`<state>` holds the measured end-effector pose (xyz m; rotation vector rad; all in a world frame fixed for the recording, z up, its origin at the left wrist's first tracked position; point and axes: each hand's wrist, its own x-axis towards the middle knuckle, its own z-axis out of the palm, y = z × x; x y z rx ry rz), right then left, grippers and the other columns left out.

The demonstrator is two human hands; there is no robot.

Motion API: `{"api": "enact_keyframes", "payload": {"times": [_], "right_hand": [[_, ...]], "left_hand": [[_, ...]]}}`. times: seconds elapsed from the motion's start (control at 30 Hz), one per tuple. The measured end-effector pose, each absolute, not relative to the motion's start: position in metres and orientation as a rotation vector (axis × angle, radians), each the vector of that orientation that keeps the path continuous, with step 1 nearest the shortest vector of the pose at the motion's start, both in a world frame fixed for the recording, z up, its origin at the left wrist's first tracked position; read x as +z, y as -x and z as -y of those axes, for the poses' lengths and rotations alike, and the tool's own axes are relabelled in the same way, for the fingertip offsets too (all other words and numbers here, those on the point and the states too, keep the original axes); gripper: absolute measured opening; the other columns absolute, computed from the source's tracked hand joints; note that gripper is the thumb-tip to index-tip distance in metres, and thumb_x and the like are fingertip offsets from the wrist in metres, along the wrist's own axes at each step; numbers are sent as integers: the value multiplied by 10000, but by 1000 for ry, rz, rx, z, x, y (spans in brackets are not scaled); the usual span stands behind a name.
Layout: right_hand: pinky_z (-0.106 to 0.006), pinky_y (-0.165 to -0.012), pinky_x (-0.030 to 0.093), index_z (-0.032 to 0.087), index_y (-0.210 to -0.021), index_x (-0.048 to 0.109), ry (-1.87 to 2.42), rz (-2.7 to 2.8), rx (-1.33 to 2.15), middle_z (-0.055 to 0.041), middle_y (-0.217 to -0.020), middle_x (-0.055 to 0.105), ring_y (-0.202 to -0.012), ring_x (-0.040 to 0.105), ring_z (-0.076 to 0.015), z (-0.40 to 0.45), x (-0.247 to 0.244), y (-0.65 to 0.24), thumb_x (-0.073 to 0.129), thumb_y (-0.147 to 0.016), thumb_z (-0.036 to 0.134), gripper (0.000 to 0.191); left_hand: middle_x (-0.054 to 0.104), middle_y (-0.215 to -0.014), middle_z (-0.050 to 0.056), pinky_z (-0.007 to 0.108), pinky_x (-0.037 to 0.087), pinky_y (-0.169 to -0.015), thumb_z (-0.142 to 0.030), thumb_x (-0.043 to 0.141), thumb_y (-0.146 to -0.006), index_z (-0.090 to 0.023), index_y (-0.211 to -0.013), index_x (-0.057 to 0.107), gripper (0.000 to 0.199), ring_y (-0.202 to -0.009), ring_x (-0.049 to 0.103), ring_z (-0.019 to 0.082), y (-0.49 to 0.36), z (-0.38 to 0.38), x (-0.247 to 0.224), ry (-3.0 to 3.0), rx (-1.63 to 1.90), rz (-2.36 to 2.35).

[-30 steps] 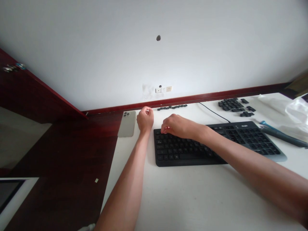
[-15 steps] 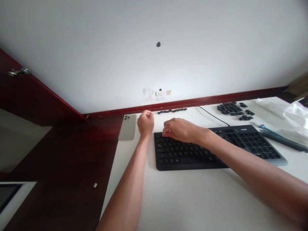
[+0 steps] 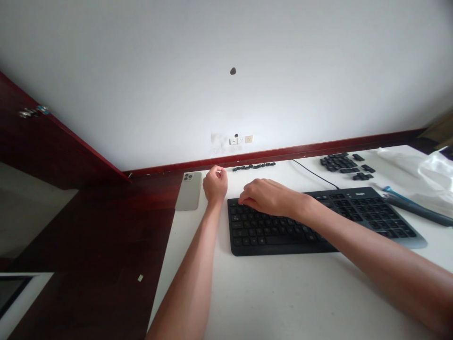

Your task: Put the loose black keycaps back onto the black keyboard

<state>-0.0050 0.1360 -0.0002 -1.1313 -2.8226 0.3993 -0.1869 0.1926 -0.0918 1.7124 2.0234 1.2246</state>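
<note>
A black keyboard (image 3: 283,246) lies on the white table (image 3: 269,293); several key places on its right part have no caps. My right hand (image 3: 265,196) is over the keyboard's upper left corner, fingertips pinched together at the top row; anything between them is hidden. Left of the keyboard, my left hand (image 3: 215,185) is curled closed beside a pale phone (image 3: 188,192), and what its fingers hold, if anything, cannot be made out. A row of loose black keycaps (image 3: 253,166) runs along the table's far edge. More keycaps (image 3: 338,162) are heaped behind the keyboard's right part.
Clear plastic bags (image 3: 435,177) lie at the table's right. Near them is a dark tool with a blue part (image 3: 417,207). The keyboard cable (image 3: 314,174) runs to the far edge, close to the wall. A red door (image 3: 46,137) stands at the left.
The whole view has shifted slightly, with the table appearing a little lower. Both hands keep nearly the same places and closed shapes.
</note>
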Motion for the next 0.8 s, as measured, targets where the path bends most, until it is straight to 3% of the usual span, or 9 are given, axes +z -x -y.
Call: {"api": "enact_keyframes", "payload": {"times": [0.8], "right_hand": [[-295, -712, 447, 293, -1060, 810, 1189, 2812, 404, -33, -954, 794, -857, 720, -229, -133, 1, 2, 552, -956, 207, 291]], "left_hand": [[668, -696, -2, 263, 327, -618, -304, 499, -925, -241, -825, 668, 206, -638, 578, 181, 187, -193, -95, -1732, 1238, -2021]]}}
